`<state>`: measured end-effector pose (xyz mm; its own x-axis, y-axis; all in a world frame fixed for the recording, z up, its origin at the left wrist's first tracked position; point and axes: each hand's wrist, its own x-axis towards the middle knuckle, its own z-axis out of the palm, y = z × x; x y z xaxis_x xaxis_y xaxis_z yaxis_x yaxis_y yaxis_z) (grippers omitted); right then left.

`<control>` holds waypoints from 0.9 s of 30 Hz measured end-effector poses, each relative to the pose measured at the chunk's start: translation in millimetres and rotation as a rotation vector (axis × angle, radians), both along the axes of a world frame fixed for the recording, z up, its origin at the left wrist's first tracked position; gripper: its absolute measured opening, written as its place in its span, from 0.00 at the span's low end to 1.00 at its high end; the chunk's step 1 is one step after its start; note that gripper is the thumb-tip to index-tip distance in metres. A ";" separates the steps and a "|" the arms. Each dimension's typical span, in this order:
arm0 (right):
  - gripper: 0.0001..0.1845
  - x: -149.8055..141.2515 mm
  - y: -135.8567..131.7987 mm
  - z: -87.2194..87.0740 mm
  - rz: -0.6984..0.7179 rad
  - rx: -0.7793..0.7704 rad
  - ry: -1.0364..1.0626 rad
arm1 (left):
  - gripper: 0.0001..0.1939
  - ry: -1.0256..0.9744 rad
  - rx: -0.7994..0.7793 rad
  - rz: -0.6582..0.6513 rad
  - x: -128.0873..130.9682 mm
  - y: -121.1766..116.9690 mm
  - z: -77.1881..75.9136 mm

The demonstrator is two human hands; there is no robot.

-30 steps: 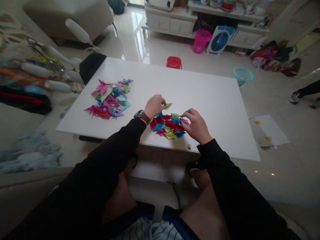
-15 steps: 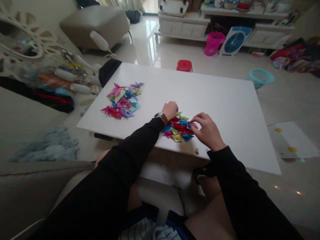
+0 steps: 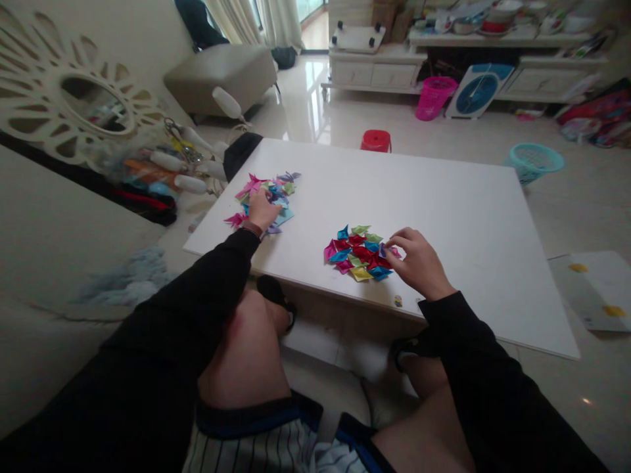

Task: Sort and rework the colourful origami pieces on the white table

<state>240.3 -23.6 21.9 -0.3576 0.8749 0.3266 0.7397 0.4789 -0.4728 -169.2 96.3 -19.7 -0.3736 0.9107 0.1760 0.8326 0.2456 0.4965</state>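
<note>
Two groups of folded paper cranes lie on the white table (image 3: 444,197). My left hand (image 3: 263,209) is over the loose pile of paper cranes (image 3: 255,180) on the left, thumb and fingers apart, touching the top pieces; its fingertips are partly hidden. The pile mixes pink, green, blue and purple. Nearer the middle, red, blue, green, pink and yellow cranes (image 3: 362,272) sit close together in a flat cluster. At that cluster's right edge my right hand (image 3: 419,263) pinches a small purple paper crane (image 3: 382,249).
A small cartoon sticker (image 3: 398,301) is on the table near its front edge. Behind the table stands a red stool (image 3: 376,140). A turquoise basket (image 3: 535,161) is beyond the right corner. White lamp arms (image 3: 190,184) stick out by the left corner.
My left hand has moved from the middle cluster leftward to the loose pile. A blue crane shows at the cluster's back left. My right hand stays at the purple crane. The view has shifted.
</note>
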 end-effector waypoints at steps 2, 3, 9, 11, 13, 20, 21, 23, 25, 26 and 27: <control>0.07 1.8 -0.1 0.0 -0.008 0.008 -0.001 | 0.12 -0.052 -0.177 0.037 -21.4 -8.3 -0.6; 0.07 3.1 0.2 0.0 -0.014 0.012 0.000 | 0.10 -0.077 -0.256 0.040 -28.3 -12.5 -2.3; 0.06 13.8 3.1 -0.4 -0.061 0.037 0.004 | 0.08 -0.106 -0.253 0.061 -38.5 -31.8 -11.4; 0.06 16.4 3.2 0.0 -0.072 0.039 0.001 | 0.08 -0.116 -0.201 0.061 -37.1 -33.9 -7.6; 0.06 18.0 2.7 0.6 -0.078 0.036 0.002 | 0.07 -0.124 -0.152 0.056 -33.1 -33.2 0.5; 0.06 16.8 0.4 3.2 -0.075 0.034 0.002 | 0.12 -0.337 -0.023 -0.115 39.1 -35.6 33.7; 0.06 16.1 0.1 3.7 -0.073 0.033 0.000 | 0.13 -0.426 -0.022 -0.167 57.9 -40.1 36.0; 0.06 14.6 -0.6 4.9 -0.073 0.035 0.000 | 0.13 -0.592 -0.046 -0.270 97.7 -51.6 38.0; 0.06 13.1 -1.5 6.3 -0.075 0.039 0.006 | 0.12 -0.782 -0.075 -0.346 135.0 -63.4 37.0; 0.06 12.4 -1.9 6.9 -0.079 0.042 0.012 | 0.12 -0.901 -0.099 -0.359 151.0 -68.4 35.7; 0.06 11.9 -2.4 7.4 -0.084 0.046 0.016 | 0.11 -1.021 -0.134 -0.363 164.7 -72.4 33.9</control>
<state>252.1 -26.0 29.4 -0.2784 0.8856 0.3718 0.7707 0.4370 -0.4638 -4.5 23.9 14.1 0.0080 0.9848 -0.1735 0.0768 0.1724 0.9820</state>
